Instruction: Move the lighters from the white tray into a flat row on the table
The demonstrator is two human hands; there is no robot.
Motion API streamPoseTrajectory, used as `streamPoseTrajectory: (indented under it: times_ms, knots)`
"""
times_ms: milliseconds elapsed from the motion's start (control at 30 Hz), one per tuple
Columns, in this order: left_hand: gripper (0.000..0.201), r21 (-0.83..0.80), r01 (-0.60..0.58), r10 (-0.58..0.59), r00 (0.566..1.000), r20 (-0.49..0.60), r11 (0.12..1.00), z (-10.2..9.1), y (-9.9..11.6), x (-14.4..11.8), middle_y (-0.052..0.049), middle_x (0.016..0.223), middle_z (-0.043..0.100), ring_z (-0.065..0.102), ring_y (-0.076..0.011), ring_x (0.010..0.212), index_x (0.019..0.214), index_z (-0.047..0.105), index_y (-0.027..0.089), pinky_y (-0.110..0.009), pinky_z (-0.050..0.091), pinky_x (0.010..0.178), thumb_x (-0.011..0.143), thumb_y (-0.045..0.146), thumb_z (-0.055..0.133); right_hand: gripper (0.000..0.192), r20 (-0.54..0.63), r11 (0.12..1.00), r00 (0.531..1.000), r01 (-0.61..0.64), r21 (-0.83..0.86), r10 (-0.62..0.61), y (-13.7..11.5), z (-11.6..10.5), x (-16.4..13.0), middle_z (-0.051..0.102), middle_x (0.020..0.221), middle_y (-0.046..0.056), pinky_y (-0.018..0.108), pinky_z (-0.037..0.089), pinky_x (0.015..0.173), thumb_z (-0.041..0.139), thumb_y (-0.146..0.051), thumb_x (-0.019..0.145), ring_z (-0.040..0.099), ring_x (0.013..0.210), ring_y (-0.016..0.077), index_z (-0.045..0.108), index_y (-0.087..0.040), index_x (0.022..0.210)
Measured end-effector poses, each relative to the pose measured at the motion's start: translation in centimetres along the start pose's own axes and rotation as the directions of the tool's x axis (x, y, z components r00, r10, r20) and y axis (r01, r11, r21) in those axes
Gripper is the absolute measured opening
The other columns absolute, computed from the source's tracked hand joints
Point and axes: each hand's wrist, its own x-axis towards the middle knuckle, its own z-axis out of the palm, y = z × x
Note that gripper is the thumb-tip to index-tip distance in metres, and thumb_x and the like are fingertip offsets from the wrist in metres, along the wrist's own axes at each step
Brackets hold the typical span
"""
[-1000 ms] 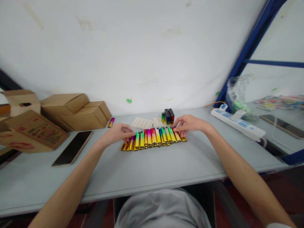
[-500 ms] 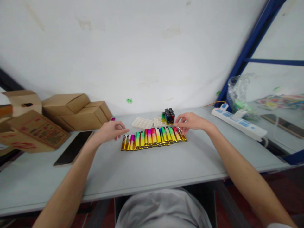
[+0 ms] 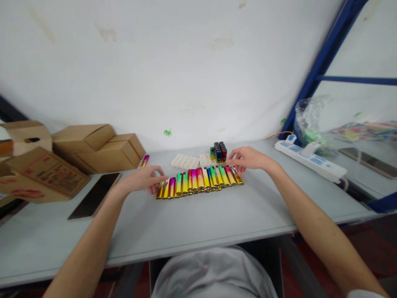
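Left hand back at lighter row's left end, fingers curled, touching; right hand stayed loosely open at right end. Box print unreadable.

Both forearms are bare from elbow to wrist, the left hand and right hand without gloves or rings; a light grey top covers the torso.
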Motion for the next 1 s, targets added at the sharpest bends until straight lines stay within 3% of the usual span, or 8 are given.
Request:
streamPoseTrajectory:
  times_ms: [100, 167, 300, 400, 500, 600, 800, 1000]
  knots:
    - [0.05, 0.028, 0.01, -0.009, 1.0, -0.028, 1.0, -0.3, 0.2, 0.0, -0.002, 0.058, 0.072, 0.07, -0.0244, 0.052, 0.082, 0.065, 0.023, -0.027, 0.05, 0.047, 0.064, 0.068, 0.077, 0.025, -0.084, 0.993, 0.996, 0.003, -0.116, -0.013, -0.2, -0.1, 0.1, 0.075, 0.065, 0.006, 0.025, 0.056, 0.055, 0.063, -0.038, 0.1, 0.071, 0.054, 0.0169, 0.067, -0.013, 0.099]
    - [0.048, 0.106, 0.015, 0.0, 0.991, -0.135, 0.994, -0.5, 0.3, 0.2, -0.001, 0.055, 0.07, 0.065, -0.0225, 0.046, 0.079, 0.066, 0.023, -0.027, 0.046, 0.044, 0.067, 0.068, 0.074, 0.025, -0.156, 0.976, 0.987, -0.003, -0.217, -0.032, -0.2, -0.2, 0.3, 0.074, 0.063, 0.005, 0.024, 0.053, 0.055, 0.061, -0.037, 0.1, 0.069, 0.051, 0.0157, 0.068, -0.014, 0.096]
    - [0.038, 0.252, -0.086, 0.176, 0.915, -0.363, 0.964, -0.3, 2.0, 1.7, -0.001, 0.058, 0.071, 0.066, -0.0213, 0.055, 0.078, 0.069, 0.023, -0.028, 0.046, 0.056, 0.078, 0.06, 0.067, 0.025, -0.269, 0.932, 0.958, -0.002, -0.361, -0.102, 0.2, -0.4, 0.8, 0.071, 0.057, 0.002, 0.025, 0.05, 0.063, 0.058, -0.036, 0.101, 0.069, 0.054, 0.0162, 0.071, -0.015, 0.094]
    - [0.033, 0.319, -0.262, 0.367, 0.867, -0.336, 0.911, 1.2, 4.9, 3.7, -0.004, 0.077, 0.077, 0.071, -0.0229, 0.074, 0.092, 0.073, 0.023, -0.029, 0.05, 0.07, 0.083, 0.053, 0.066, 0.026, -0.313, 0.918, 0.94, 0.004, -0.396, -0.139, 0.6, -0.5, 1.0, 0.07, 0.057, 0.002, 0.026, 0.048, 0.064, 0.056, -0.037, 0.101, 0.07, 0.057, 0.017, 0.071, -0.016, 0.095]
    - [0.037, 0.346, -0.434, 0.521, 0.825, -0.218, 0.832, 3.1, 8.3, 6.6, -0.01, 0.093, 0.078, 0.071, -0.0233, 0.079, 0.106, 0.074, 0.017, -0.033, 0.051, 0.079, 0.084, 0.046, 0.069, 0.027, -0.339, 0.907, 0.928, -0.005, -0.422, -0.152, 0.7, -0.5, 1.0, 0.07, 0.057, 0.001, 0.026, 0.047, 0.065, 0.055, -0.037, 0.101, 0.069, 0.056, 0.0167, 0.071, -0.017, 0.095]
    - [0.044, 0.366, -0.522, 0.61, 0.772, -0.182, 0.77, 4.6, 11.0, 9.7, -0.015, 0.105, 0.078, 0.07, -0.0241, 0.08, 0.115, 0.073, 0.012, -0.037, 0.051, 0.085, 0.081, 0.04, 0.074, 0.027, -0.346, 0.893, 0.926, -0.02, -0.449, -0.153, 0.5, -0.6, 0.9, 0.07, 0.058, 0.002, 0.027, 0.047, 0.066, 0.055, -0.038, 0.102, 0.069, 0.057, 0.0176, 0.071, -0.016, 0.097]
    - [0.022, 0.09, -0.587, 0.593, 0.789, -0.16, 0.805, 5.7, 12.5, 13.3, -0.01, 0.081, 0.077, 0.07, -0.0208, 0.075, 0.091, 0.075, 0.013, -0.033, 0.055, 0.074, 0.073, 0.025, 0.079, 0.028, -0.347, 0.886, 0.926, -0.032, -0.463, -0.147, 0.2, -0.5, 0.8, 0.073, 0.064, 0.005, 0.028, 0.047, 0.068, 0.055, -0.038, 0.102, 0.069, 0.059, 0.0191, 0.072, -0.016, 0.098]
    - [0.034, -0.176, -0.573, 0.5, 0.8, -0.331, 0.8, 3.0, 11.5, 11.1, -0.014, 0.095, 0.077, 0.071, -0.022, 0.08, 0.1, 0.073, 0.012, -0.03, 0.054, 0.059, 0.078, 0.036, 0.08, 0.027, -0.337, 0.894, 0.931, -0.025, -0.447, -0.142, 0.2, -0.5, 0.8, 0.074, 0.068, 0.005, 0.029, 0.047, 0.068, 0.056, -0.039, 0.102, 0.066, 0.055, 0.0178, 0.071, -0.017, 0.098]
